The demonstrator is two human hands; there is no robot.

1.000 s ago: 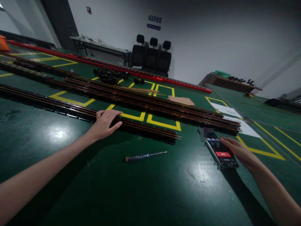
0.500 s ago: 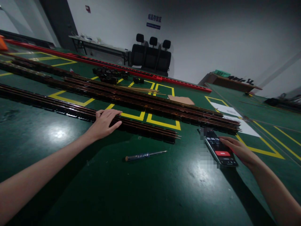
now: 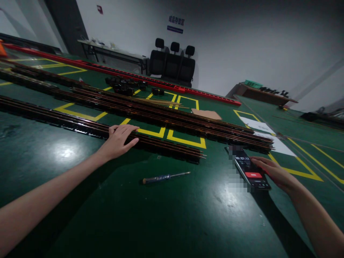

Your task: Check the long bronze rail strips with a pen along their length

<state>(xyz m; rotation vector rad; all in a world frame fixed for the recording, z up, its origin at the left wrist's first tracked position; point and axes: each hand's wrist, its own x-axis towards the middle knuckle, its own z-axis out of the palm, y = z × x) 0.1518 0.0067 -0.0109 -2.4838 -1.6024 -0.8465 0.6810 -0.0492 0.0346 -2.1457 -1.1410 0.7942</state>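
Two bare hands on a green floor, one on rails, one at a phone.
Left hand point(image 3: 118, 141) lies flat, fingers together, steadying the rail bundle point(image 3: 150, 145); right hand point(image 3: 275, 174) cups the phone point(image 3: 251, 173), fingers loosely curled beside it. A screwdriver point(image 3: 165, 177) lies between.

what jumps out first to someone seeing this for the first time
Long dark rails run in rows across the green floor, over yellow floor markings. The left hand lies flat on the nearest rail, and the right hand rests on a phone showing a timer with a red button. A screwdriver lies loose between them.
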